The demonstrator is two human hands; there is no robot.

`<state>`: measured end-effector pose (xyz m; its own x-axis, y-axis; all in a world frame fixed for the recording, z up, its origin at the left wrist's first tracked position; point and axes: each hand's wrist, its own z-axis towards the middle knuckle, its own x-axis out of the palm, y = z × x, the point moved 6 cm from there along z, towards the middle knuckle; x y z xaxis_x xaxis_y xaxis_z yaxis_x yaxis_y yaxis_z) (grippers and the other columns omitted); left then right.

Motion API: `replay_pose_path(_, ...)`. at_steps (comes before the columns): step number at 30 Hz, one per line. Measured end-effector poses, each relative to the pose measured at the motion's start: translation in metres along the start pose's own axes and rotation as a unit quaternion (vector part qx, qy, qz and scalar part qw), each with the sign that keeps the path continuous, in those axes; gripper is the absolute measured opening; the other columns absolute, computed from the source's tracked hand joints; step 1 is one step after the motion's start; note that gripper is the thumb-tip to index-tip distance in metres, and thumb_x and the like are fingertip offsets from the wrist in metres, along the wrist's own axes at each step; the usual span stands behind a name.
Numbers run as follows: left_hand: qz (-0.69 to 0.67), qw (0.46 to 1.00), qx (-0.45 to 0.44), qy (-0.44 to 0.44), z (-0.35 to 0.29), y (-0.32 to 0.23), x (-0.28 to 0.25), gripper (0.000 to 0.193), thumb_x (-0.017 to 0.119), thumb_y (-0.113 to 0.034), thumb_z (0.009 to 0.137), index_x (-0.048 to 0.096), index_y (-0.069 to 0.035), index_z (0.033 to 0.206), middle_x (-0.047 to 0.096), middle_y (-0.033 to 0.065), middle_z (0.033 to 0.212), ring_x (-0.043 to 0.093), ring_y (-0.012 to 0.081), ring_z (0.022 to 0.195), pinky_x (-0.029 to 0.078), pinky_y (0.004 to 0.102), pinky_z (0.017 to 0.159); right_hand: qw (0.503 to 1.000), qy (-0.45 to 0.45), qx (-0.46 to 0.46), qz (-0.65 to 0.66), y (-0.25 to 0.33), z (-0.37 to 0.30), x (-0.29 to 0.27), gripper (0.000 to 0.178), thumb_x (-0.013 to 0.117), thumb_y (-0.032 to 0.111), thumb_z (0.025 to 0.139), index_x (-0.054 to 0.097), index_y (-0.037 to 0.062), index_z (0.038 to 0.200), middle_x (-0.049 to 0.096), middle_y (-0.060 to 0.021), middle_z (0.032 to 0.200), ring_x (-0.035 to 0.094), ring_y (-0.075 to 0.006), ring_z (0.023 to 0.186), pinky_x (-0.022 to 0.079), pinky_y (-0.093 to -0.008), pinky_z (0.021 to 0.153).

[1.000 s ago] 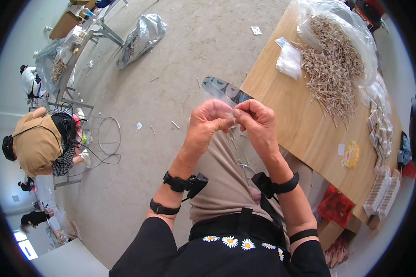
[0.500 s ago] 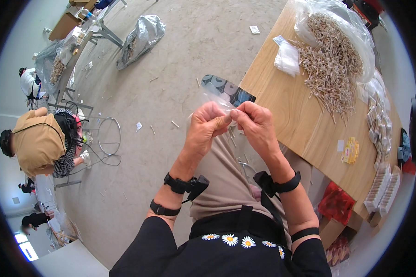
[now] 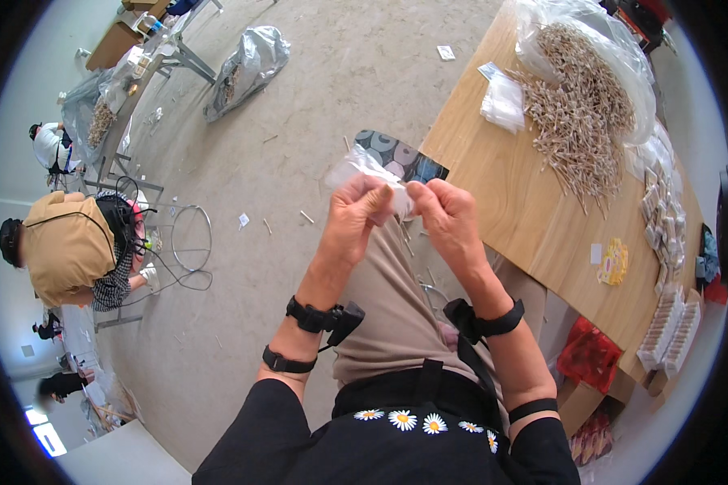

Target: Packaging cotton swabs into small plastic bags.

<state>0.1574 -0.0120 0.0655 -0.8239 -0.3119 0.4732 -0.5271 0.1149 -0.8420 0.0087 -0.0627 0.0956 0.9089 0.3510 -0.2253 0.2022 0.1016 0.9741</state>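
Above my lap, my left hand (image 3: 352, 212) pinches a small clear plastic bag (image 3: 362, 164), whose film sticks up past the fingers. Facing it, my right hand (image 3: 445, 212) has its thumb and forefinger pressed together at the bag's other side. Part of the film hangs down between the two hands. To the right, on the wooden table (image 3: 493, 178), lies a stack of similar clear bags (image 3: 503, 109). Beside the stack spreads a big heap of thin brown sticks with pale ends (image 3: 578, 121), which look like cotton swabs.
A large clear sack (image 3: 643, 81) lies around the heap. Filled small packs (image 3: 663, 210), white boxes (image 3: 663, 331) and a yellow card (image 3: 613, 263) line the table's right side. A patterned stool seat (image 3: 388, 158) stands beyond my hands. A seated person (image 3: 69, 246) is at left, near a metal ring (image 3: 191, 238).
The film has spread and become more visible between my hands, its top leaning further left. My fingertips have moved slightly apart. The seated person has shifted a little.
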Motion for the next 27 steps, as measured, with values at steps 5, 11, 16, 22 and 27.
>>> replay_pose_path(5, -0.055, 0.995, 0.058, -0.054, 0.042, -0.003, -0.070, 0.022, 0.076, -0.021, 0.090, 0.061, -0.012, 0.079, 0.049, -0.0061, 0.068, 0.044, 0.0068, 0.060, 0.038, 0.0241, 0.054, 0.990, -0.103, 0.019, -0.096, -0.038, -0.005, -0.044, 0.038, 0.065, 0.023, 0.096, 0.056, -0.0037, 0.071, 0.044, -0.0137, 0.057, 0.040, -0.0114, 0.055, 0.037, -0.0353, 0.050)
replay_pose_path(11, -0.046, 0.980, 0.055, -0.184, 0.081, 0.008, -0.119, 0.028, 0.080, -0.025, 0.087, 0.058, -0.014, 0.075, 0.047, -0.0072, 0.066, 0.043, 0.0070, 0.058, 0.036, 0.0241, 0.050, 0.964, -0.112, 0.021, -0.242, -0.085, -0.019, -0.068, 0.041, 0.066, 0.026, 0.094, 0.048, -0.0009, 0.069, 0.047, -0.0203, 0.063, 0.044, -0.0298, 0.053, 0.038, -0.0409, 0.052)
replay_pose_path(16, -0.012, 0.966, 0.051, -0.254, 0.103, 0.019, -0.135, 0.026, 0.083, -0.029, 0.084, 0.062, -0.013, 0.079, 0.056, -0.0043, 0.067, 0.051, 0.0082, 0.058, 0.040, 0.0207, 0.046, 0.946, -0.121, 0.008, -0.302, -0.081, -0.020, -0.060, 0.038, 0.067, 0.026, 0.094, 0.050, 0.0010, 0.070, 0.049, -0.0190, 0.065, 0.050, -0.0348, 0.058, 0.039, -0.0425, 0.054)
replay_pose_path(22, 0.052, 0.965, 0.067, -0.247, 0.121, 0.022, -0.124, 0.029, 0.086, -0.033, 0.080, 0.065, -0.012, 0.081, 0.062, -0.0024, 0.067, 0.058, 0.0073, 0.057, 0.044, 0.0196, 0.047, 0.940, -0.126, -0.012, -0.316, -0.076, -0.022, -0.057, 0.036, 0.066, 0.026, 0.094, 0.051, 0.0021, 0.071, 0.052, -0.0173, 0.067, 0.053, -0.0348, 0.060, 0.041, -0.0430, 0.056)
replay_pose_path(27, 0.081, 0.959, 0.083, -0.258, 0.127, 0.022, -0.114, 0.035, 0.088, -0.038, 0.077, 0.067, -0.011, 0.084, 0.066, -0.0008, 0.071, 0.059, 0.0072, 0.058, 0.044, 0.0190, 0.048, 0.938, -0.124, -0.002, -0.325, -0.078, -0.022, -0.056, 0.035, 0.066, 0.026, 0.094, 0.052, 0.0025, 0.072, 0.054, -0.0161, 0.069, 0.055, -0.0343, 0.062, 0.042, -0.0424, 0.057)
